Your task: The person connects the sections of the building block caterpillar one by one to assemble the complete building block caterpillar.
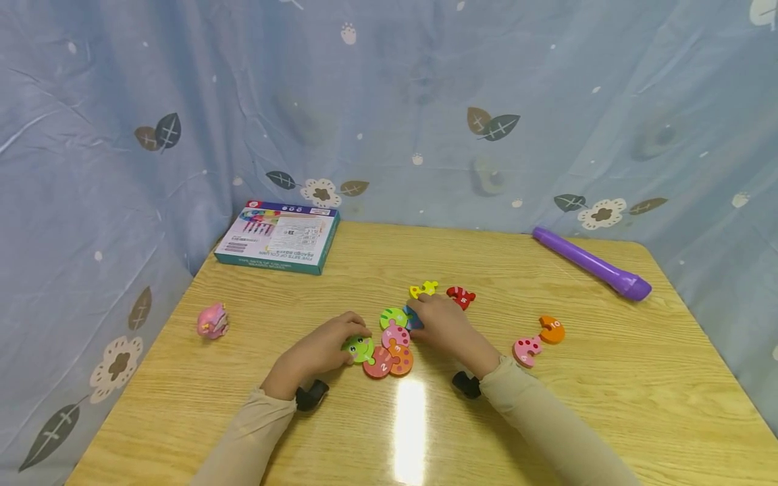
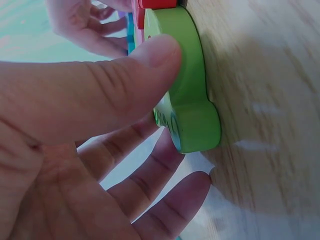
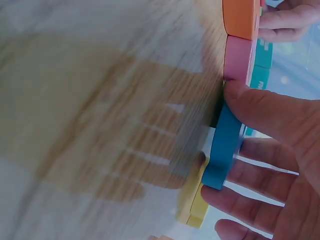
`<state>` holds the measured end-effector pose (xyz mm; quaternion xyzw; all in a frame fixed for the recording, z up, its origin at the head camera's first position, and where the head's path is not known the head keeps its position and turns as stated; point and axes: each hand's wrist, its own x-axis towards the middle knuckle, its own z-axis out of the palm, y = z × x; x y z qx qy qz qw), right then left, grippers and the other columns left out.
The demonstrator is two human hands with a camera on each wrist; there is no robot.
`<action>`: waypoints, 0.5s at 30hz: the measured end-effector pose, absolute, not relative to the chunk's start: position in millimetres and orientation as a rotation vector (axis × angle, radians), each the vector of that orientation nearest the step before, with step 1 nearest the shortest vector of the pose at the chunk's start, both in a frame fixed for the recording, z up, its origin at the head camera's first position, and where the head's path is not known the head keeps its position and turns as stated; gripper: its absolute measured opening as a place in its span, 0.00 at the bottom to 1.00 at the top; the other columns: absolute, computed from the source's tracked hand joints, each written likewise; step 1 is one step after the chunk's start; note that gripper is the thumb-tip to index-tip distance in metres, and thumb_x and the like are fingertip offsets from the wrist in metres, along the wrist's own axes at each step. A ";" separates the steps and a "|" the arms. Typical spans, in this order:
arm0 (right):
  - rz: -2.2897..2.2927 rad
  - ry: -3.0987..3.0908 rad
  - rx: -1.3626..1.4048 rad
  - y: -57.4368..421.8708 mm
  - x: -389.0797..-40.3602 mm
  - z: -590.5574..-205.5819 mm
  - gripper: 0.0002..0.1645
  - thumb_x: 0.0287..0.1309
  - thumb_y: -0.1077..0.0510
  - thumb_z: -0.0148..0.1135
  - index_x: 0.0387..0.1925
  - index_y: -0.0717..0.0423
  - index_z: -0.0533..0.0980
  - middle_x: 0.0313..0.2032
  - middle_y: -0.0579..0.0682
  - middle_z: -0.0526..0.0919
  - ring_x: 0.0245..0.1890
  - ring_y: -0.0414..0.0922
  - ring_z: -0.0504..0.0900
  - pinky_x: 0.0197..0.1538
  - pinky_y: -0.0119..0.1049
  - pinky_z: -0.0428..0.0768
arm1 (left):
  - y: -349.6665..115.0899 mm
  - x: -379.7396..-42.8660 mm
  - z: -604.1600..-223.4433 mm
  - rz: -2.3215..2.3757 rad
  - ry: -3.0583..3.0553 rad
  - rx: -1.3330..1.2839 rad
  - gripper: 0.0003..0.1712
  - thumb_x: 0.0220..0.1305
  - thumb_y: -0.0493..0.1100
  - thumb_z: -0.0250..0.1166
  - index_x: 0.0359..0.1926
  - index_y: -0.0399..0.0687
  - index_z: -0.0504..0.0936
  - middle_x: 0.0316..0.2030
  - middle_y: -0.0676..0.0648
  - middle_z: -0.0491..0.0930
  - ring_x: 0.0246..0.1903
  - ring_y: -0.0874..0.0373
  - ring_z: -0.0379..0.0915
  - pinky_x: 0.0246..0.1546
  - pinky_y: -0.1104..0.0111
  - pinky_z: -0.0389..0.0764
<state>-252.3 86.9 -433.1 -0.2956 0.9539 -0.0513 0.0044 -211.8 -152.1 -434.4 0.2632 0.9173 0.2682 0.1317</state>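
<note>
My left hand (image 1: 328, 345) holds a green smiling caterpillar-head puzzle piece (image 1: 361, 349) between thumb and fingers, its thumb on the green edge (image 2: 192, 65) in the left wrist view. Joined to it curves a chain: a red piece 2 (image 1: 378, 364), an orange piece 3 (image 1: 402, 362), a pink piece 4 (image 1: 395, 335) and a light green piece (image 1: 392, 318). At the chain's end my right hand (image 1: 446, 327) pinches a blue puzzle piece (image 3: 224, 145), partly hidden by the fingers in the head view. Just beyond that hand lies a yellow piece (image 1: 425, 289).
A red piece 8 (image 1: 462, 298) lies behind the right hand. To the right are a pink dotted piece (image 1: 526, 352) and an orange piece 10 (image 1: 552, 330). A purple microphone-shaped stick (image 1: 589, 263), a flat box (image 1: 276, 236) and a small pink toy (image 1: 212, 321) sit farther out.
</note>
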 end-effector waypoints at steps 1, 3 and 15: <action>-0.156 2.982 -0.922 86.4 -252.6 -433.3 0.30 0.45 0.45 0.70 0.49 0.55 0.76 0.47 0.53 0.78 0.44 0.51 0.78 0.45 0.44 0.77 | -152.0 -211.8 -434.4 0.778 2.664 0.763 0.26 0.49 0.27 0.65 0.52 0.43 0.79 0.52 0.48 0.69 0.52 0.53 0.68 0.53 0.60 0.70; -0.152 2.969 -0.915 86.0 -253.4 -433.5 0.30 0.46 0.45 0.70 0.50 0.55 0.76 0.47 0.53 0.78 0.44 0.51 0.78 0.43 0.43 0.77 | -151.8 -211.7 -434.2 0.776 2.666 0.759 0.25 0.49 0.27 0.65 0.52 0.43 0.79 0.52 0.48 0.69 0.52 0.52 0.68 0.53 0.60 0.70; -0.282 3.048 -0.710 98.7 -265.3 -416.9 0.29 0.52 0.45 0.64 0.53 0.55 0.75 0.47 0.55 0.78 0.41 0.51 0.79 0.33 0.42 0.79 | -151.9 -211.4 -434.8 0.778 2.673 0.757 0.25 0.49 0.27 0.66 0.51 0.43 0.79 0.51 0.48 0.70 0.51 0.53 0.68 0.53 0.60 0.70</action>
